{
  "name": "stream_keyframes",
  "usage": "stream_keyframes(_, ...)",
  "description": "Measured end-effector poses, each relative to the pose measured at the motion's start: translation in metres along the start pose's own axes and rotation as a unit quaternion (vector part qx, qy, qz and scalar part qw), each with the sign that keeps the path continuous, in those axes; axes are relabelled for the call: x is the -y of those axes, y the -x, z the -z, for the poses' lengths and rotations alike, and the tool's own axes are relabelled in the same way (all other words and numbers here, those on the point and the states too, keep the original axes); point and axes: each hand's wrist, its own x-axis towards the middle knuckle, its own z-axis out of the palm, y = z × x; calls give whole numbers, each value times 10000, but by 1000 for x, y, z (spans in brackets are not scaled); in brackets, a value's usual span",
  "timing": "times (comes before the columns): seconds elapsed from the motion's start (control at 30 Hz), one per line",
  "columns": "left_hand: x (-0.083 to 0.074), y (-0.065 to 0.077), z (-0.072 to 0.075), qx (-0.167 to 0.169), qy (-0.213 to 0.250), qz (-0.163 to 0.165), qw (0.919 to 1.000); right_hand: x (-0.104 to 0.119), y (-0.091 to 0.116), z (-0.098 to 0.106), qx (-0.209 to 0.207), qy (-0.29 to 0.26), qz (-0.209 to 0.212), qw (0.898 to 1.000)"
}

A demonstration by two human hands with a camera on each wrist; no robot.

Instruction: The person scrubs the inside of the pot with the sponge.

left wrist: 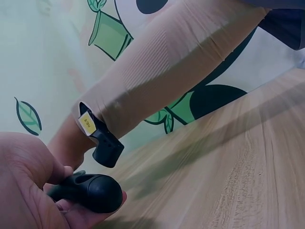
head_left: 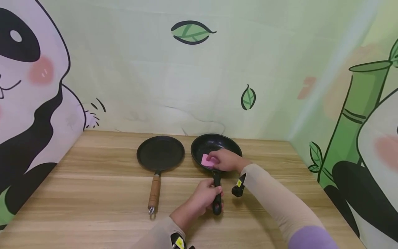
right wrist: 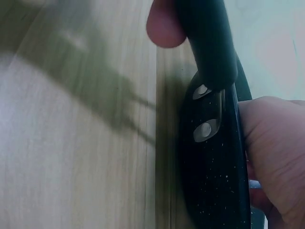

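A black frying pan (head_left: pixel 214 140) is at the right on the wooden table, its handle pointing toward me. My left hand (head_left: pixel 203 195) grips the black handle (head_left: pixel 217 207), thumb across the top; the left wrist view shows the rounded handle end (left wrist: pixel 102 193) among the fingers. Inside the pan, my right hand (head_left: pixel 228 159) pinches a pink sponge (head_left: pixel 205 160) near the side closest to the handle. The right wrist view shows the pan's speckled outer wall (right wrist: pixel 217 176) with riveted handle bracket, and that hand reaching over the rim; the sponge is mostly hidden there.
Left of the frying pan lies a flat black griddle pan (head_left: pixel 160 152) with a wooden handle (head_left: pixel 154 192) and a metal hanging ring. A printed cloth backdrop (head_left: pixel 140 86) rises behind the table. Both wrists wear small black cameras, such as the right one (head_left: pixel 238 186).
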Motion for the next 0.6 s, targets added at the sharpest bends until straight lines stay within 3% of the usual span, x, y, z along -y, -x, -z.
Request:
stream_keyframes(0.23,4,-1,0,6,135,-35,9999,1,-1,1,172,-77,-87,9998)
stream_keyframes(0.47,11,-3,1,-13,276,-123,9995,-5,-3,2,211,-161,341,9991)
stream_keyframes(0.6,10,-6,2,9,273,-132,9995,-6,-5,7,223,-111,359,9990)
